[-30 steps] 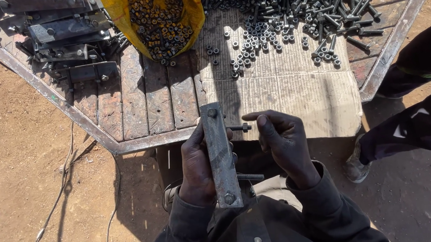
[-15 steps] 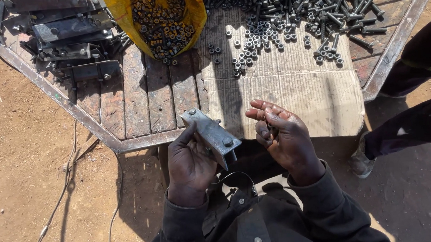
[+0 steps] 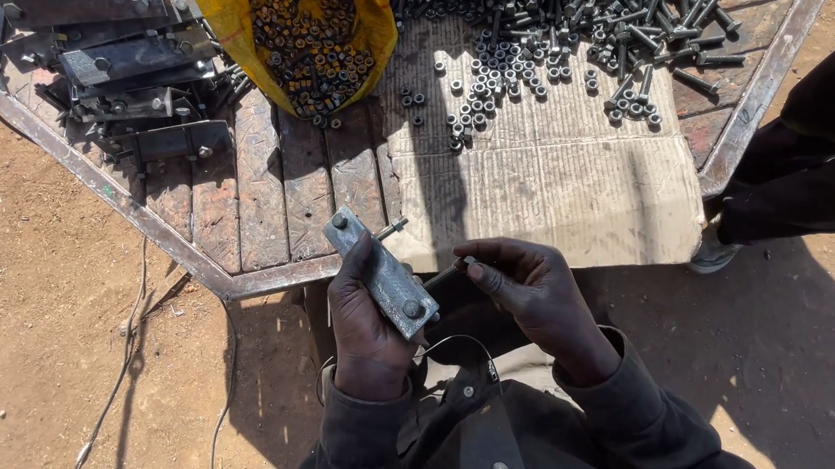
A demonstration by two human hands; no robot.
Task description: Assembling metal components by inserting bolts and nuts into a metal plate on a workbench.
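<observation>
My left hand (image 3: 365,320) grips a flat grey metal bar (image 3: 381,273), tilted with its upper end toward the table edge. Bolts pass through both ends of the bar; one threaded shank (image 3: 390,229) sticks out near the top. My right hand (image 3: 527,291) pinches the tip of the lower bolt (image 3: 447,273), which juts from the bar's lower end. Both hands hover just in front of the wooden table (image 3: 270,190), over my dark jacket.
A yellow bag of nuts (image 3: 314,38) lies open on the table. Loose nuts and long bolts (image 3: 569,32) are heaped on a cardboard sheet (image 3: 550,188). Stacked metal bars (image 3: 128,78) sit at the left. Another person's dark-clothed legs (image 3: 809,162) stand at the right.
The bar swung from upright to tilted and dropped lower. My right hand went from open fingers beside it to pinching the lower bolt's tip.
</observation>
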